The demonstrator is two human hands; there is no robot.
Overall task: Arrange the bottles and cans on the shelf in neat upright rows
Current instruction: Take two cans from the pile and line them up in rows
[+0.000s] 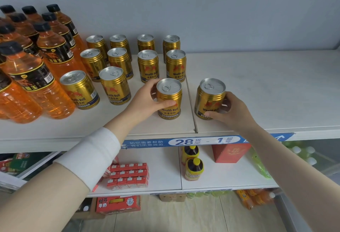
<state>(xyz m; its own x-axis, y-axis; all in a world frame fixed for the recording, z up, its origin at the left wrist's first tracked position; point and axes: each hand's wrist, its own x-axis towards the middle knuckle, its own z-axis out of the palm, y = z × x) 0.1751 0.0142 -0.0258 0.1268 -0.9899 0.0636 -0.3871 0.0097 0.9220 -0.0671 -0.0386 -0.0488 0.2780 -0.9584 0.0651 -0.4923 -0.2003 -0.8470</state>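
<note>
Both hands were busy on the top shelf (266,88): the left hand (145,101) had thumb and fingers wrapped round a gold Wealth Bull can (169,103) standing upright near the front, just left of the seam between the two boards. The right hand (232,111) gripped a second Wealth Bull can (209,99), also upright, just right of that seam. Ten more gold cans (119,62) stood in loose rows behind and to the left, and black-capped orange drink bottles (36,79) were packed in beside them at the far left.
</note>
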